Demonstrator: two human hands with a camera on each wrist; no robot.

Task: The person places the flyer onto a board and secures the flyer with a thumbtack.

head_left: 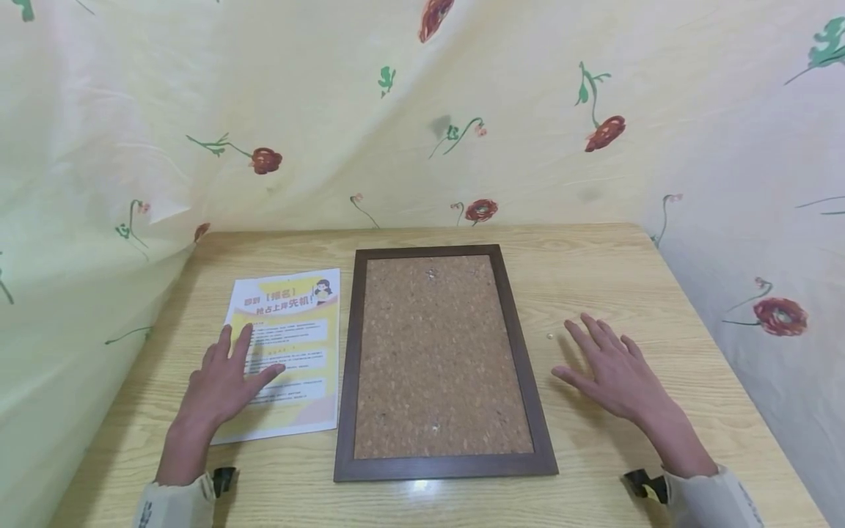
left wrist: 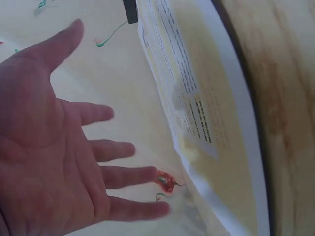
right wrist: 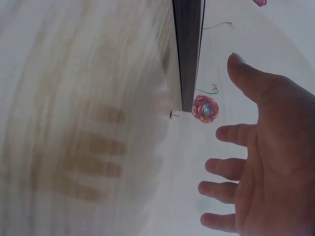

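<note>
Five spread fingers of the left hand (head_left: 221, 385) stretch out above a printed yellow-and-white poster (head_left: 300, 352), holding nothing. Just right of that sheet, a dark-framed corkboard (head_left: 442, 359) lies flat on the wood-grain table (head_left: 594, 271). Past the frame's right side sits one tiny thumbtack (head_left: 550, 336), apparently point up. Near it hovers the right hand (head_left: 617, 378), fingers extended and parted, likewise gripping nothing.

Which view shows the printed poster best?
Head: the poster shows face-up, all but the part behind the left hand. Left wrist catches only part, at a steep slant; right wrist shows none of it.
</note>
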